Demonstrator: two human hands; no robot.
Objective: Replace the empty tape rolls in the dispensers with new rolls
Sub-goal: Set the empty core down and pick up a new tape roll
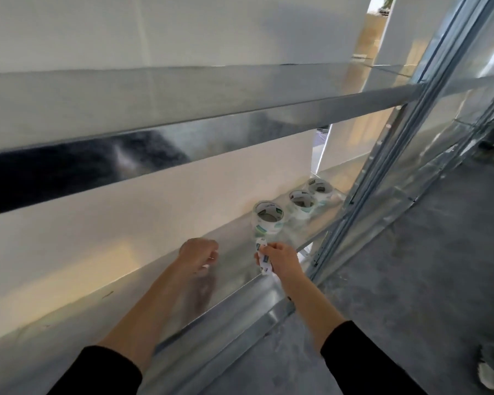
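Reaching over a galvanised metal shelf [234, 273] in the lower half of the frame, two bare forearms in black sleeves [103, 372] are seen from above. A small white printed label [263, 260] is pinched in the right hand [284, 259], just right of centre; the fingers are curled round the strip, whose lower end hangs below the hand. The left hand [198, 253] is held to the left of it, apart from the label, over the shelf; its fingers are loosely curled downward and nothing is seen in them. Whether they touch the metal cannot be told.

Three tape rolls are set flat on the shelf, cores upward, in a row running up and to the right. The nearest tape roll [268, 219] lies just above the right hand, close to the label. The middle tape roll [302, 203] and the far tape roll [320, 188] follow beside it, toward the slanting steel upright [411, 138] at the right. The rolls are blurred, so their print cannot be read.

A white back panel [126, 201] is seen behind the shelf, an upper shelf beam [183, 135] crosses the frame above, and grey concrete floor [411, 266] fills the lower right.
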